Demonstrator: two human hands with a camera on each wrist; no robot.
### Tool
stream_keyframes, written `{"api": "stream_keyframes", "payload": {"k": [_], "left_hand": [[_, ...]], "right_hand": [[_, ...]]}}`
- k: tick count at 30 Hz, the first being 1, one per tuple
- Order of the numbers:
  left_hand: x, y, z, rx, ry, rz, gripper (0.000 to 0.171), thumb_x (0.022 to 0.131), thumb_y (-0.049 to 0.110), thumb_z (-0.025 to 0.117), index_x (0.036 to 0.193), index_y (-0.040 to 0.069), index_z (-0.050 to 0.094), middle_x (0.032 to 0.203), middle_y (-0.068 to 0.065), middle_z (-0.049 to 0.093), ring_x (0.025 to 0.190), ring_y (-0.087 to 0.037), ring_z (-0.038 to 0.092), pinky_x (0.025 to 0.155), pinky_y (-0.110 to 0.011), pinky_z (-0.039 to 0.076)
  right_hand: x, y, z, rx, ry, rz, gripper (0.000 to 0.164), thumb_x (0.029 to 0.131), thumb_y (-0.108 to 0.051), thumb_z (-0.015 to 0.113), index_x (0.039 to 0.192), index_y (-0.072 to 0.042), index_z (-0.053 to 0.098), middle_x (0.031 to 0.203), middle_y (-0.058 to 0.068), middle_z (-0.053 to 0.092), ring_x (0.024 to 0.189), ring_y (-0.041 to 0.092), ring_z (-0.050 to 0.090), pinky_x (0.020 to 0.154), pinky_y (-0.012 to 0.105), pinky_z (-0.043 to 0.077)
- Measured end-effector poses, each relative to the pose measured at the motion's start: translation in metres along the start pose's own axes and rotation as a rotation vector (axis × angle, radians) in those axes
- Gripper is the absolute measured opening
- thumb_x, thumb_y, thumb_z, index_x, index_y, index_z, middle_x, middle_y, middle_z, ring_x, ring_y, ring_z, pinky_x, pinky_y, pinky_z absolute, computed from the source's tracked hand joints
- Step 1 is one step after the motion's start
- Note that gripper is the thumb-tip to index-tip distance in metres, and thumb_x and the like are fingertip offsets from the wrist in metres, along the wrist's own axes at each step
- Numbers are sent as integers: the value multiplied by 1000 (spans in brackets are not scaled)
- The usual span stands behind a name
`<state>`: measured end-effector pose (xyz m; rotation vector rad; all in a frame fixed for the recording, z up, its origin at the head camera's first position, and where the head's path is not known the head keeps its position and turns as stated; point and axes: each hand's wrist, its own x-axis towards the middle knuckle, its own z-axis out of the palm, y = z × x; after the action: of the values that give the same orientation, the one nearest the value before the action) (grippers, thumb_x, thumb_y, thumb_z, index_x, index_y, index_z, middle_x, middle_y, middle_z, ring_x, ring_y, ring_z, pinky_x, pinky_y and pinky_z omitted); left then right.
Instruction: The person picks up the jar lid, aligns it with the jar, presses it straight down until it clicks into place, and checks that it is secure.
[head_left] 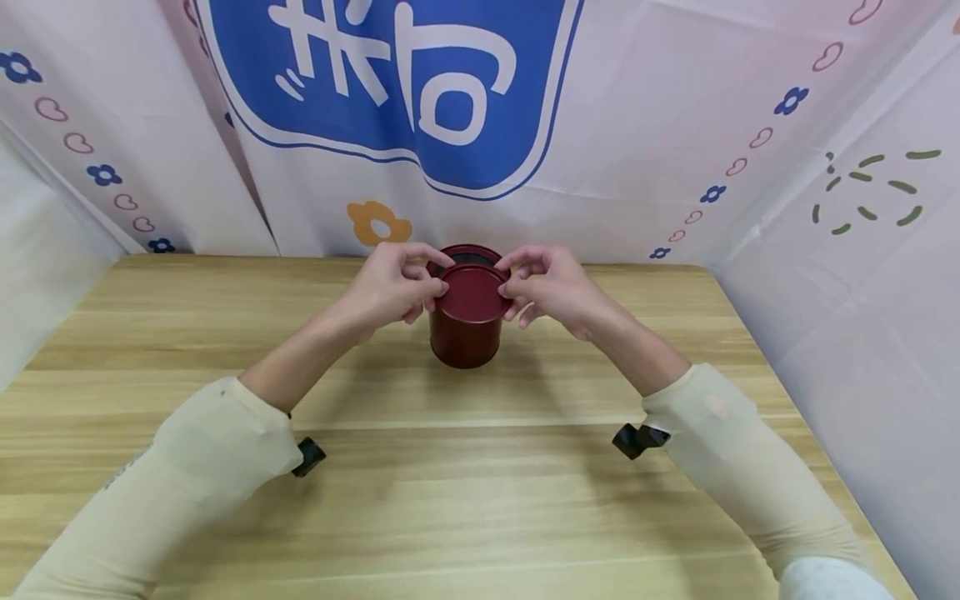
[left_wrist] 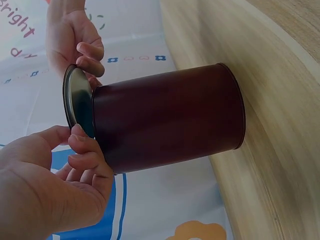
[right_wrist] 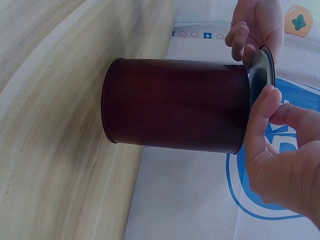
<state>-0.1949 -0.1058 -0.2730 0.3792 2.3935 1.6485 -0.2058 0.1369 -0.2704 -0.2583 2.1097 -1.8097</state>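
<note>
A dark red cylindrical tin (head_left: pixel 465 343) stands upright on the wooden table near its back edge. Its round red lid (head_left: pixel 474 293) is tilted at the mouth, with a dark opening showing behind it. My left hand (head_left: pixel 393 287) pinches the lid's left edge between thumb and fingers. On the opposite edge, my right hand (head_left: pixel 551 287) pinches it the same way. Both wrist views show the lid's metallic underside (left_wrist: pixel 81 97) angled away from the tin's rim, a gap between them. The tin's inside is mostly hidden.
The wooden table (head_left: pixel 450 500) runs from the front to a cloth backdrop (head_left: pixel 615 125) printed with a blue sign, hearts and flowers. More white cloth (head_left: pixel 885 333) hangs along the right side. Small black devices (head_left: pixel 637 440) are strapped at both wrists.
</note>
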Motion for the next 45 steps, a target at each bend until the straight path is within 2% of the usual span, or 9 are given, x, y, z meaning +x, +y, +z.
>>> {"api": "stream_keyframes", "payload": {"k": [17, 24, 27, 45], "left_hand": [[2, 1, -3, 5, 12, -10, 32, 99, 2, 65, 131, 0, 64, 67, -5, 62, 51, -12, 46, 49, -24, 42], [6, 0, -5, 9, 10, -15, 33, 99, 2, 64, 132, -1, 64, 66, -2, 61, 51, -12, 47, 50, -23, 42], [7, 1, -7, 14, 12, -20, 33, 99, 2, 64, 133, -1, 64, 65, -2, 61, 52, -11, 47, 50, -23, 42], [18, -1, -11, 19, 40, -29, 33, 99, 3, 64, 132, -1, 67, 62, -1, 60, 48, -12, 45, 48, -23, 40]], "right_hand": [[5, -3, 0, -66, 3, -17, 31, 96, 8, 62, 127, 7, 61, 85, 10, 63, 59, 18, 66, 50, 24, 54], [9, -4, -1, -170, 21, -22, 28, 96, 4, 63, 124, 3, 64, 84, 7, 61, 54, 12, 53, 46, 20, 37], [12, -5, -2, -187, 29, -17, 27, 95, 2, 64, 122, 1, 65, 85, 7, 61, 55, 12, 48, 47, 19, 35], [30, -5, -5, -241, 62, -48, 27, 92, 2, 65, 119, 2, 69, 85, 6, 60, 56, 11, 46, 50, 21, 36]]}}
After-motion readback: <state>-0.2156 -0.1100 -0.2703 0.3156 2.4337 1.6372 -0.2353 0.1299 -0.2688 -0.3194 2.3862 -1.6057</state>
